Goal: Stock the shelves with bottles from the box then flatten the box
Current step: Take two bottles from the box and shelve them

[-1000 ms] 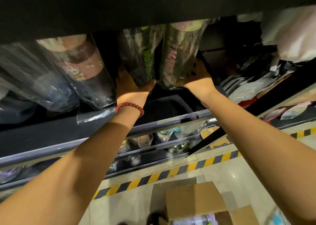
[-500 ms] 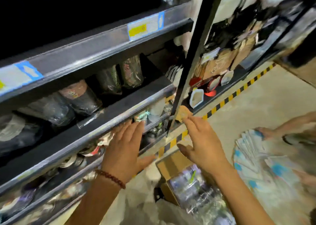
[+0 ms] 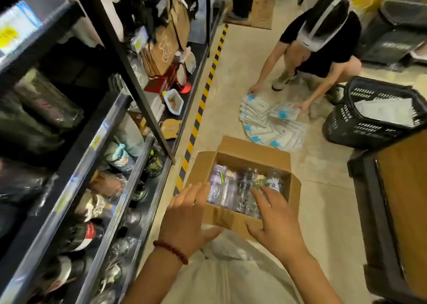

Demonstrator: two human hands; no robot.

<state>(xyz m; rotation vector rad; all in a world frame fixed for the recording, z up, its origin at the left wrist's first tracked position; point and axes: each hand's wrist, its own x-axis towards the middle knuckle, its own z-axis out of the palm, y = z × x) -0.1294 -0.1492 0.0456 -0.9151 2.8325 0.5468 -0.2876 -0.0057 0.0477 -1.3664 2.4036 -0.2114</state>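
Single head-worn wide-angle view, looking steeply down – close over both hands, open box (image 3: pixel 240 155) below, shelves (image 3: pixel 99 141) at left

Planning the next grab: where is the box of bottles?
The box sits open on the floor, low centre of the head view, right of the shelves, under both hands.

Indoor light, moderate, warm cast. Floor (image 3: pixel 242 77) brightest, evenly lit toward 12 o'clock; no hard shadows there. Shelves (image 3: pixel 76 169) at 9 o'clock dim, deep recesses near black; rail edges catch pale sheen. Glare spots on plastic-wrapped bottles (image 3: pixel 240 188) in box (image 3: pixel 233 220). Motion blur soft across whole frame, heaviest at 7–9 o'clock. Wide-angle bending: uprights lean, edges stretched. Hands at 6 o'clock slightly smeared.
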